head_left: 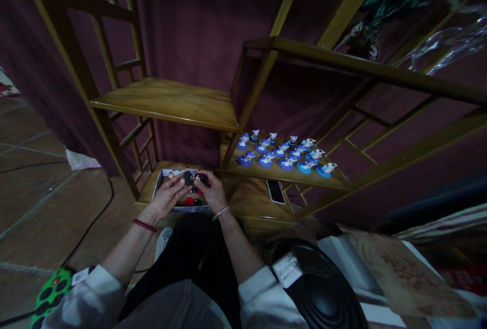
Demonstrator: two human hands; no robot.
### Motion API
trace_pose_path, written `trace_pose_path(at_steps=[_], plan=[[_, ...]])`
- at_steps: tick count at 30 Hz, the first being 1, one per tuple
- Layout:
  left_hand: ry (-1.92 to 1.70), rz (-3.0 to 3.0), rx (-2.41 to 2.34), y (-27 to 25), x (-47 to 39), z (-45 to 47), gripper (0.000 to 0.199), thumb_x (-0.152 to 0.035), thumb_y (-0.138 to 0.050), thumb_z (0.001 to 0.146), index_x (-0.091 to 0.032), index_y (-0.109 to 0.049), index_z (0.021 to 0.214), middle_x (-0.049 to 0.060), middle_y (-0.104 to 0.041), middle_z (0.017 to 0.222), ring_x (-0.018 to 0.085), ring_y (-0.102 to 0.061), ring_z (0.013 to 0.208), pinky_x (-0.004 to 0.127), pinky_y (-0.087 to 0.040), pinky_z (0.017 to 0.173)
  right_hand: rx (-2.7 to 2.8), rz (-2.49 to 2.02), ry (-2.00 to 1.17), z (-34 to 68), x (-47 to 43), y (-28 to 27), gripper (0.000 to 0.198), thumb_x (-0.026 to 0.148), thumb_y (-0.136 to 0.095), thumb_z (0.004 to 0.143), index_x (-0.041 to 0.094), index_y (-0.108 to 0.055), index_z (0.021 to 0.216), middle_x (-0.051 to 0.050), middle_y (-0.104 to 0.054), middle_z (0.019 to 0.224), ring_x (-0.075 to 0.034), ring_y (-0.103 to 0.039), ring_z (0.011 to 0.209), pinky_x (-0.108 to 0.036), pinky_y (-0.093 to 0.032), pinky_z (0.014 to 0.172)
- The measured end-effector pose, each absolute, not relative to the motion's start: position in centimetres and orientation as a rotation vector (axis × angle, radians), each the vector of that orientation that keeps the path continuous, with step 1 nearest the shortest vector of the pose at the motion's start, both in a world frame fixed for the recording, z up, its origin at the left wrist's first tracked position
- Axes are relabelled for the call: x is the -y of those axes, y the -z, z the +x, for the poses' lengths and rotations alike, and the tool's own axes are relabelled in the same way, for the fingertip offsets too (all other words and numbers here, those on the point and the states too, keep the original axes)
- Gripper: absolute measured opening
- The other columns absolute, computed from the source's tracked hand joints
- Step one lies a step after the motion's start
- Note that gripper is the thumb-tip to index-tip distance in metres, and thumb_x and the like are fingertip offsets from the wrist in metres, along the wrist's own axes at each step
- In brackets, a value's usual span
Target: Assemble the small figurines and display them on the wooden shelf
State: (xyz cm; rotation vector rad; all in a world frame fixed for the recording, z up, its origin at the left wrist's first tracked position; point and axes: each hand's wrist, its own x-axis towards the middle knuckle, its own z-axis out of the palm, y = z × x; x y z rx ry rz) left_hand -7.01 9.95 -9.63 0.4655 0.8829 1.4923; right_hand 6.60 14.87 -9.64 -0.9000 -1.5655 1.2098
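Over a shallow white box, my left hand and my right hand both grip a small dark figurine. Its black round base points toward the left thumb and fingers. The right fingers close around its other end, whose details are partly hidden and dim. Inside the box lie a red round piece and, in the far left corner, a small light-coloured figurine. To the right, rows of purple-and-blue figurines stand upright on a wooden shelf, with several black-based ones behind.
A phone lies on the lower wooden board. An upper shelf juts out above the box. Slanted wooden posts frame the unit. A black ridged stool-like object is at lower right, and a green power strip with cables at lower left.
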Motion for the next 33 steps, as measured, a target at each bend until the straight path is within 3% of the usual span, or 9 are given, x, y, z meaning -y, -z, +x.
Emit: trace_pose_path(at_steps=[12,23,33], plan=[[-1.493,0.437,-0.869,9.9,-9.9,-7.2,0.010,-0.008,-0.062,0.072,-0.013,-0.066,0.080,0.004,-0.067,0.090,0.012,-0.062,0.079,0.026,-0.053,0.080,1.723,-0.889,-1.136,6.9,-14.7,8.5,0.026,0.029,-0.057,0.071,0.023,-0.060,0.096,0.002,-0.063,0.087,-0.012,-0.058,0.072,-0.022,-0.048,0.066],[-1.456,0.432,-0.886,10.0,-9.7,-7.3,0.005,-0.011,-0.064,0.071,-0.011,-0.066,0.075,0.005,-0.067,0.082,0.013,-0.062,0.075,0.027,-0.054,0.074,2.005,-0.887,-0.800,7.2,-13.8,5.9,0.019,0.022,-0.053,0.075,0.023,-0.060,0.092,0.002,-0.063,0.090,-0.012,-0.057,0.080,-0.023,-0.044,0.072],[-1.476,0.397,-0.834,9.7,-9.6,-7.0,0.002,-0.009,-0.063,0.071,-0.010,-0.064,0.073,0.004,-0.066,0.078,0.011,-0.062,0.070,0.024,-0.054,0.068,1.972,-0.986,-0.819,7.0,-13.8,6.1,0.019,0.025,-0.056,0.074,0.021,-0.061,0.092,0.001,-0.065,0.084,-0.012,-0.059,0.072,-0.022,-0.045,0.067]])
